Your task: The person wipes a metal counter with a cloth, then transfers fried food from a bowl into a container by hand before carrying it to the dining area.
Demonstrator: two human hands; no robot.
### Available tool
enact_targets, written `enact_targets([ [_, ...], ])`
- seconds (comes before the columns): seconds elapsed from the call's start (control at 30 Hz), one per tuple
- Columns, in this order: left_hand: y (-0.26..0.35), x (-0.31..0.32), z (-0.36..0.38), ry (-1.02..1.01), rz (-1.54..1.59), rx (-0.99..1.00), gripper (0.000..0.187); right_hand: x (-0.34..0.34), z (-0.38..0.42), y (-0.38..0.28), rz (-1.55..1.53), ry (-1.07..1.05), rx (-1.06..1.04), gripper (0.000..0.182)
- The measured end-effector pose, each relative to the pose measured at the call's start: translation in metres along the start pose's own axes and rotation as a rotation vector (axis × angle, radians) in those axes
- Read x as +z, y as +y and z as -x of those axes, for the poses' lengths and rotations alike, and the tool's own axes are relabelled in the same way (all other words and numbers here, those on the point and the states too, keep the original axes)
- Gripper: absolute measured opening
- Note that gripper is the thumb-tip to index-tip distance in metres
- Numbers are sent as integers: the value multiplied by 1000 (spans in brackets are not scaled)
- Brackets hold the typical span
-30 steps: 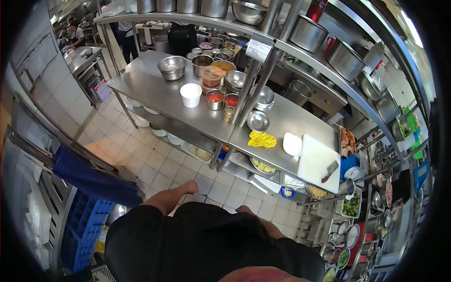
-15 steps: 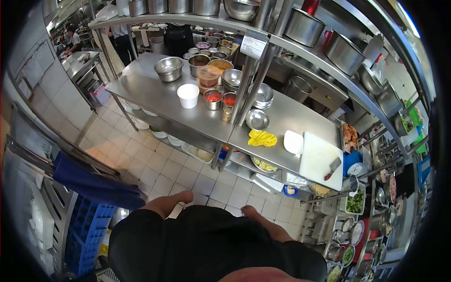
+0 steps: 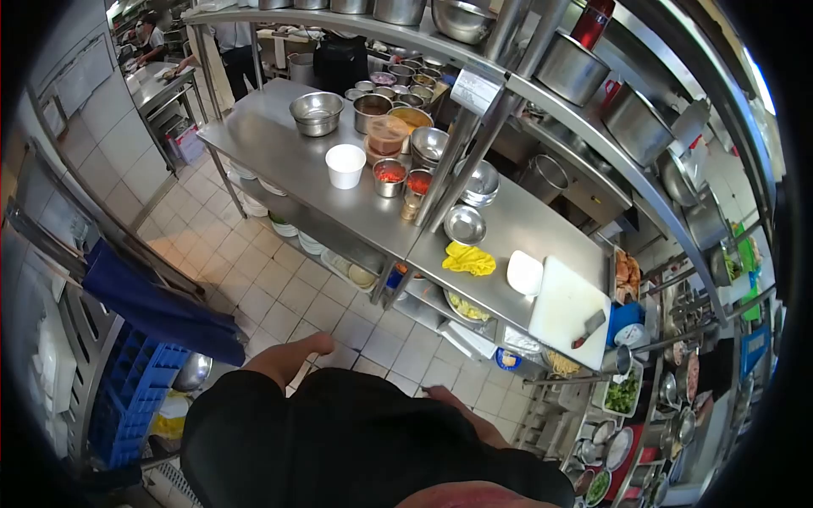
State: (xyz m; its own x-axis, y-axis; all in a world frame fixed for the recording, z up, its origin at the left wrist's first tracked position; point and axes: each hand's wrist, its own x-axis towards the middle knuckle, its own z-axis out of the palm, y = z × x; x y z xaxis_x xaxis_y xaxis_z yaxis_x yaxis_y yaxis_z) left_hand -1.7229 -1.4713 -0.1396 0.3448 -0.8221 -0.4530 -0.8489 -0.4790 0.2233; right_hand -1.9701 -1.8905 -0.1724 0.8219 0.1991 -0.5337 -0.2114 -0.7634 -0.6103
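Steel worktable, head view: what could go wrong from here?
1. The cleaver lies loose on the white cutting board, handle toward the near side; a passing sleeve or arm could catch it.
2. The yellow cloth lies near the table's front edge and could get dragged off.
3. The open pots of red pieces stand close by the stacked tubs; a careless reach there might knock something over.
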Motion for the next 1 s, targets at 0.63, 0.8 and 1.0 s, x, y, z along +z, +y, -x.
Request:
enact_targets([
  [0.63, 30, -24, 37, -160, -62, -74, 11, -44, -17, -12, 13, 120, -12, 28],
  [0.8, 7, -5, 26, -84, -168, 170, 11, -53, 13, -39, -646, -136, 803, 22],
  [1.0, 20, -6, 21, -180, -125, 269, 14, -40, 17, -33, -447, -114, 811, 26],
])
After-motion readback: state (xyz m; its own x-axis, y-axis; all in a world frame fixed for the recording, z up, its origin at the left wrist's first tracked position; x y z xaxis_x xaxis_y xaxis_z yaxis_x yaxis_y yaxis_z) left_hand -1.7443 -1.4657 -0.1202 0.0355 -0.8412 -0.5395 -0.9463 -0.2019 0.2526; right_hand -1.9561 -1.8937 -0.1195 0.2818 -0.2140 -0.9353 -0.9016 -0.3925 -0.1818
